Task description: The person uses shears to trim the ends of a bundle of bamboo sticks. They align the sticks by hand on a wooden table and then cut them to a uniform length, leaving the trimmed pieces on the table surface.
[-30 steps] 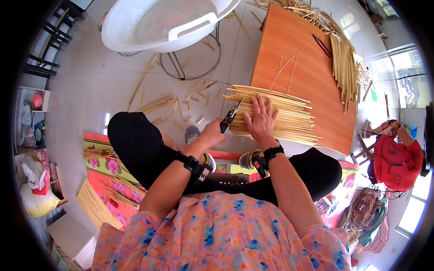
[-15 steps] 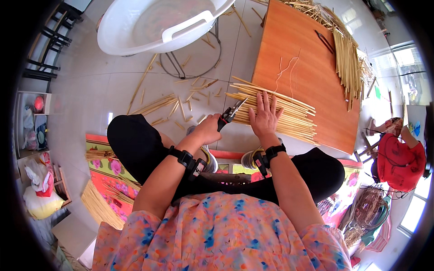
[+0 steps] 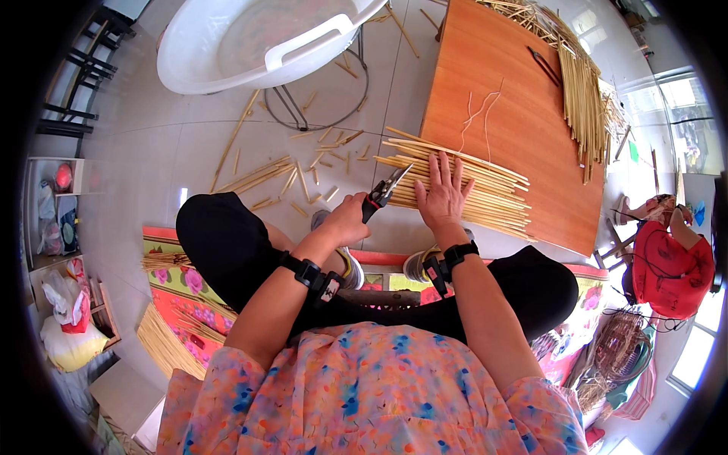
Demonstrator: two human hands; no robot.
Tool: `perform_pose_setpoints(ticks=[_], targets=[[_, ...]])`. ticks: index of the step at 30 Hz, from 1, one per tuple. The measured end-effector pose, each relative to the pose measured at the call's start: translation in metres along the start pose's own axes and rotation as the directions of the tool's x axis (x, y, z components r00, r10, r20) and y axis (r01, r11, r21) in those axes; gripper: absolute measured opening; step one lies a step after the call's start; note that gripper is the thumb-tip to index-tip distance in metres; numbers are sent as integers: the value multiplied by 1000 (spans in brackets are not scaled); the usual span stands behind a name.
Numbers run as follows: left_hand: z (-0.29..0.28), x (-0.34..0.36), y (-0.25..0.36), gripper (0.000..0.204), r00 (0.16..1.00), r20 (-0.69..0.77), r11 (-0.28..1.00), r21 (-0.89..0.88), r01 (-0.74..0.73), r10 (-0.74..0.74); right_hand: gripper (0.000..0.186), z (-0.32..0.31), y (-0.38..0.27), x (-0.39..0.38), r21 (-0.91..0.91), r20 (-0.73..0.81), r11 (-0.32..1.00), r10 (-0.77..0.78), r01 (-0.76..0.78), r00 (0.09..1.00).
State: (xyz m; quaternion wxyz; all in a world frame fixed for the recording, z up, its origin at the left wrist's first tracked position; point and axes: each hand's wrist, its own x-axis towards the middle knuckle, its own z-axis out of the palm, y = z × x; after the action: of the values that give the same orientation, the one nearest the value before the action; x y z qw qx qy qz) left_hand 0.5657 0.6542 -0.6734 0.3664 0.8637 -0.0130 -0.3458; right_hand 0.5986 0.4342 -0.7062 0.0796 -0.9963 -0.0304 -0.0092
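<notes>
My left hand (image 3: pixel 347 219) is closed round the dark handles of a pair of pruning shears (image 3: pixel 385 191). The blades point up and to the right, at the left ends of a row of straw-coloured sticks (image 3: pixel 493 193). Those sticks lie side by side on an orange-brown wooden board (image 3: pixel 523 106), and their left ends jut past its edge. My right hand (image 3: pixel 443 193) rests flat on the row with its fingers spread. A thin pale string (image 3: pixel 478 114) lies loose on the board just beyond the sticks.
Short cut stick pieces (image 3: pixel 303 178) litter the tiled floor on the left. A white basin (image 3: pixel 265 45) stands at the far left over a wire ring stand (image 3: pixel 303 121). At the board's far right are a bundle of sticks (image 3: pixel 580 114) and dark pliers (image 3: pixel 544 67). Another person in red (image 3: pixel 671 265) sits right.
Both hands stay in nearly the same place, the right one flat on the sticks. The shears remain by the stick ends, with only a very slight shift of the view.
</notes>
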Motion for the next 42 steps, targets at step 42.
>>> perform_pose_setpoints(ticks=[42], targets=[[-9,2,-8,62,996,62,961,-276,-38,57,62,-1,1,-1,15,0,1000,-19,19,1000]])
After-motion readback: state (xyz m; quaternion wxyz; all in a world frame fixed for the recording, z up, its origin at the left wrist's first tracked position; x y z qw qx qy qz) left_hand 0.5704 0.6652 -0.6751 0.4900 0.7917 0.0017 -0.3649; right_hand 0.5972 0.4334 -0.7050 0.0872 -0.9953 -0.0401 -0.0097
